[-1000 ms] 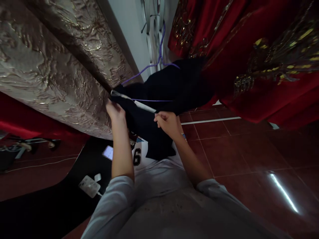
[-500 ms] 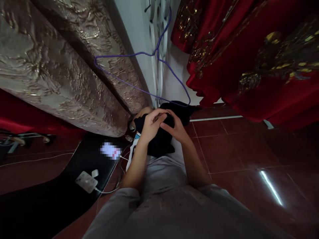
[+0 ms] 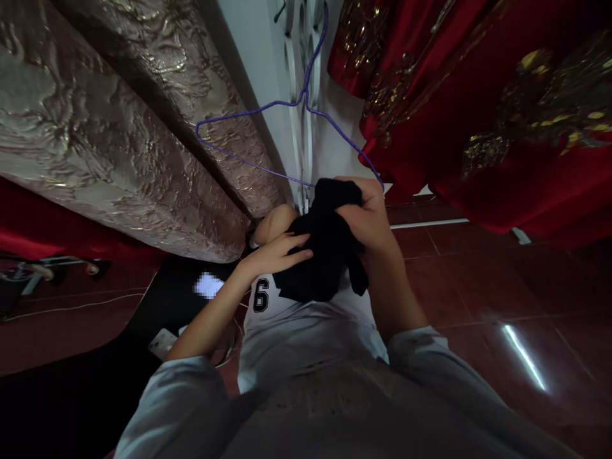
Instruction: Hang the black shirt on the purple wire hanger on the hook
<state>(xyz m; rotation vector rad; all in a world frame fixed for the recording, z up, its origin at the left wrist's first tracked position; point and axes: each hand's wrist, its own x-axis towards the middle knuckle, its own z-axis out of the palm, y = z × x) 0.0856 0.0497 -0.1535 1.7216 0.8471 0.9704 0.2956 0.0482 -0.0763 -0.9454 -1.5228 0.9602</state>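
Head: "6" (image 3: 261, 295) on white shorts (image 3: 275, 310), black cloth (image 3: 327, 245) alongside.

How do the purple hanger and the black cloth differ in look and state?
Colour: the hanger is purple; the cloth is black.
Shape: the hanger is a thin, open outline, while the cloth is a soft, bunched bundle.
Support: the hanger hangs in front of the white metalwork, whereas the cloth lies over the lap, gripped by the right hand, with the left hand's fingers spread against it.
Shared: both are in front of the person.
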